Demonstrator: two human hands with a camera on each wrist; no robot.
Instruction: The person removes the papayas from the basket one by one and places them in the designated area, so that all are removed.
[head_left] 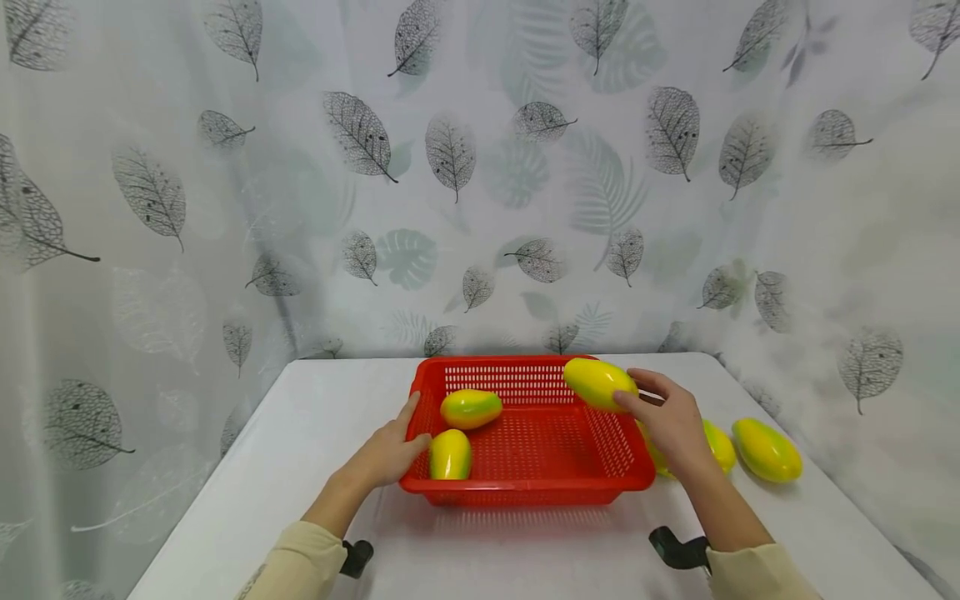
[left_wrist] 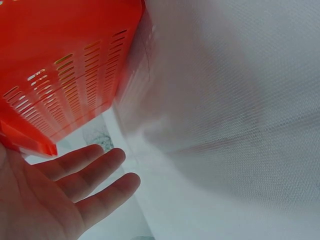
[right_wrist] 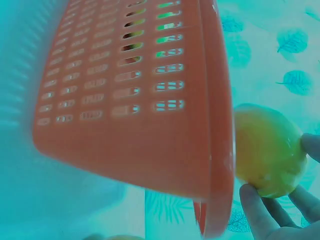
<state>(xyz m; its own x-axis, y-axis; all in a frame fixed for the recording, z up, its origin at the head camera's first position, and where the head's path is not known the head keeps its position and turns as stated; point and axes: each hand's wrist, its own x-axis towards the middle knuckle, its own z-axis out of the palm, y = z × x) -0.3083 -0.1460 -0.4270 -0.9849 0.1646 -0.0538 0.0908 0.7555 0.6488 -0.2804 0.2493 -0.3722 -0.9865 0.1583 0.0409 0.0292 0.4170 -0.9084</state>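
Pinched at one end by the right hand (head_left: pixel 667 417), between bent fingers and thumb: a glossy yellow mango (head_left: pixel 596 382), carried at the back right corner of the red slotted basket (head_left: pixel 517 485). Impossible to tell whether touching the rim or just above it.

Most probable trouble: losing the mango out of this end grip, because of smooth skin and of much weight beyond the fingertips. Then likely to hit the rim and drop outside, onto the white table (head_left: pixel 300 450), toward the rightmost mango (head_left: pixel 767 450) and the partly hidden ones beside it. After release from too high, possible also to bounce, or to roll left into the rear mango (head_left: pixel 472 409) and the front mango (head_left: pixel 450 455), both lying inside.

At the left rim, no firm clasp to be seen: only the left hand (head_left: pixel 386 450) set against it, with thumb over the edge and three fingers straight and apart. With such light support, easy to turn the basket askew by bumping its right wall. Careful also with lowering the right wrist: easy to brush the outside mangoes and set them rolling.
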